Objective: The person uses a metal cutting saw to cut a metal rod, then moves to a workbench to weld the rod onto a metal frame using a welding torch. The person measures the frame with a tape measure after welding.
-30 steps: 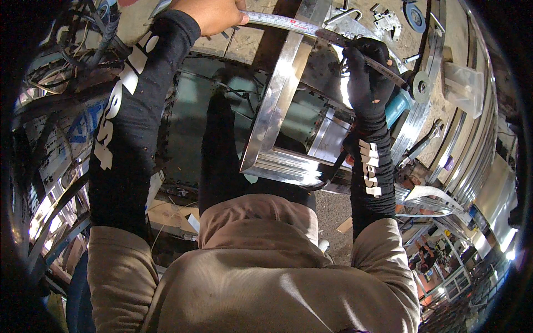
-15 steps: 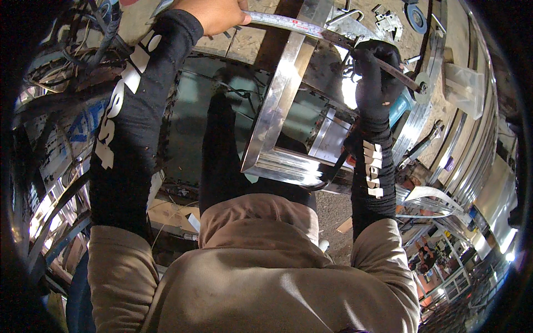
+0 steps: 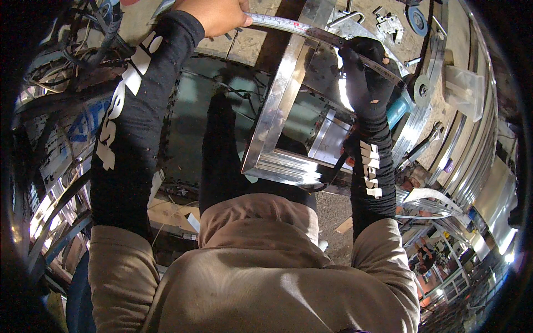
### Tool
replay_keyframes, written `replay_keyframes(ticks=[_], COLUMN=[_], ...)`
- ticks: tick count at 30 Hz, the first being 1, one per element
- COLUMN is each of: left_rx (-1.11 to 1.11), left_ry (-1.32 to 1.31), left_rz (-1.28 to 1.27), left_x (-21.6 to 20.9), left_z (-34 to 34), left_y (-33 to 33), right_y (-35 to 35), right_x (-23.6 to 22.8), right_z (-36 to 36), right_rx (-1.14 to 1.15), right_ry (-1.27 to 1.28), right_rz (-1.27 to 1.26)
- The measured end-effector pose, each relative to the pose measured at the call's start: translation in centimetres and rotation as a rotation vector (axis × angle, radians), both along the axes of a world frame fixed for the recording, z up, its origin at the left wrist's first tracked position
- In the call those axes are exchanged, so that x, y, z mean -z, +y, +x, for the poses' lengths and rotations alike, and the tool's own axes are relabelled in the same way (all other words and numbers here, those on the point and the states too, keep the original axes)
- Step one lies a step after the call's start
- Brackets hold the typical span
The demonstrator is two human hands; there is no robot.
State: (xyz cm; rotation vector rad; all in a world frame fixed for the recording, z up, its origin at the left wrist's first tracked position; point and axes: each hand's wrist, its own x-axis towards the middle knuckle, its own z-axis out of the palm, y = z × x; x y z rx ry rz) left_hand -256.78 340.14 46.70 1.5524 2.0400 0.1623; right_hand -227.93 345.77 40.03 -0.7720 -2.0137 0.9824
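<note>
A tape measure's pale blade (image 3: 283, 23) stretches across the top of the view above a shiny metal frame (image 3: 272, 116) with a mitred corner. My bare left hand (image 3: 214, 15) is closed on the blade's left end; part of that hand is cut off by the upper edge. My right hand (image 3: 363, 69), in a black glove, is closed round the blade farther right. A darker stretch of the strip (image 3: 383, 70) sticks out past its fingers; the tape's case cannot be made out. Beside the right hand lies a teal angle grinder (image 3: 398, 110) with a round grey disc (image 3: 421, 90).
Metal hinge-like fittings (image 3: 390, 26) and a blue disc (image 3: 416, 21) lie at the far right. A clear plastic box (image 3: 464, 91) stands near long metal profiles (image 3: 472, 144). Tangled cables (image 3: 83, 55) crowd the left. A greenish sheet (image 3: 191, 111) lies below the frame.
My right hand has shifted slightly left along with the strip, uncovering more of the grinder and its disc. My left hand has hardly moved.
</note>
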Motion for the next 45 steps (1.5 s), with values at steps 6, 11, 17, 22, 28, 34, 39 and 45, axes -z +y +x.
replay_keyframes(ticks=[6,11,17,22,28,34,39,45], left_rx=[-0.013,-0.001,0.029,0.044,0.062,0.043,-0.014,-0.059], left_ry=[-0.005,-0.018,-0.007,0.01,0.015,0.047,-0.146,0.315], left_rz=[-0.012,-0.006,0.012,0.012,-0.036,-0.027,0.463,0.614], left_x=[-0.1,0.0,-0.1,0.3,2.0,3.2,3.5,5.4], left_z=[0.0,-0.1,-0.1,-0.4,-0.7,-1.2,-2.1,-4.4], left_y=[0.0,0.0,0.1,0.1,0.5,-0.1,0.8,5.3], right_y=[0.1,0.2,0.5,0.2,-2.1,-10.1,-17.4,-19.7], right_x=[0.3,0.3,0.7,0.6,-0.9,-1.7,-4.3,-5.7], right_z=[0.1,0.1,0.3,0.6,2.2,3.2,5.3,3.5], right_rx=[-0.003,0.012,-0.016,-0.025,0.237,0.232,0.141,0.304], right_ry=[0.002,-0.035,-0.042,-0.019,0.347,-0.073,-0.114,-0.128], right_rz=[0.032,0.045,0.086,0.093,-0.311,0.162,-0.256,-0.284])
